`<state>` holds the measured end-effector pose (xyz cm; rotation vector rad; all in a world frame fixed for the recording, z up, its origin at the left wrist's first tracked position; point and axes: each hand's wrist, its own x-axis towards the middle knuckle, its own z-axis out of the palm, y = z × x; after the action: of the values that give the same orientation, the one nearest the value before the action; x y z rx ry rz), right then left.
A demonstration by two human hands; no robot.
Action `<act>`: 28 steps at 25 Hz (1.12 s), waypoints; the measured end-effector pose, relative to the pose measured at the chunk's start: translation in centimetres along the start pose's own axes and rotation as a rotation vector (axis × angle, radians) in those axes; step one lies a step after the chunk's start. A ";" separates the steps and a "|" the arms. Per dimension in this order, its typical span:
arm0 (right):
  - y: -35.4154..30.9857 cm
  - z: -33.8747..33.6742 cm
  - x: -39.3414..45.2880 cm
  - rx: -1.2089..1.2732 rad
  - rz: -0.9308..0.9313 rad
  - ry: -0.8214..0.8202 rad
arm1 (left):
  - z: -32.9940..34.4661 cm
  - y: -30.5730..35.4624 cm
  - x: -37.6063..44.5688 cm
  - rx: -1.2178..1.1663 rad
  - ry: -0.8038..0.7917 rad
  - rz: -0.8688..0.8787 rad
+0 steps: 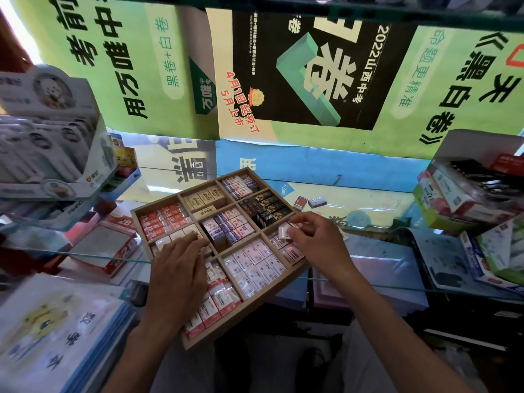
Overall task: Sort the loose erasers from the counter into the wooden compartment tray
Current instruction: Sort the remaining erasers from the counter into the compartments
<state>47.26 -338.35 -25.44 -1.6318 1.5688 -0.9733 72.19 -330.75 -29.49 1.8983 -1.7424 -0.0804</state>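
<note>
Head view, tray: the wooden tray (297,272) sits turned at an angle on the glass counter (368,282) right in front of me, one corner pointing away from me, and its near-left end juts over the counter edge.
Head view, tray contents: nearly every compartment is packed. Red-and-white erasers (166,221) fill the left one, tan ones (202,198) the far-left one, blue-and-white ones (229,226) the middle, black ones (266,208) the far-right one, and pale white ones (253,265) the near one.
Head view, my left hand: my left hand (177,275) lies flat on the left side of the tray, fingers straight and slightly spread, the tips pressing on the erasers there and holding nothing.
Head view, my right hand: my right hand (314,241) hovers over the right corner of the tray and pinches a small white eraser (283,231) between thumb and fingertips, just above the right-hand compartment.
Head view, loose erasers: a red eraser (300,201) and a grey-white eraser (317,202) lie side by side on the counter, just beyond the tray's far-right edge.
Head view, surroundings: stacks of booklets (54,330) sit near left, boxed stationery (54,143) fills the far left, an open box of goods (467,188) stands on the right, and green posters (119,63) hang behind.
</note>
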 end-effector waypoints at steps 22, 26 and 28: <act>1.8 1.4 1.1 -0.738 -0.344 -0.010 | 0.1 -0.1 0.0 -0.018 -0.005 -0.028; 1.6 1.8 1.4 -0.719 -0.283 0.028 | 0.1 -0.1 0.0 -0.025 -0.001 -0.026; 1.5 2.0 1.3 -0.662 -0.295 0.009 | 0.1 -0.1 0.0 -0.031 0.004 -0.024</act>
<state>48.25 -339.84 -27.60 -2.3622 1.8050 -0.6227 72.25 -330.78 -29.58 1.8956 -1.7064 -0.1113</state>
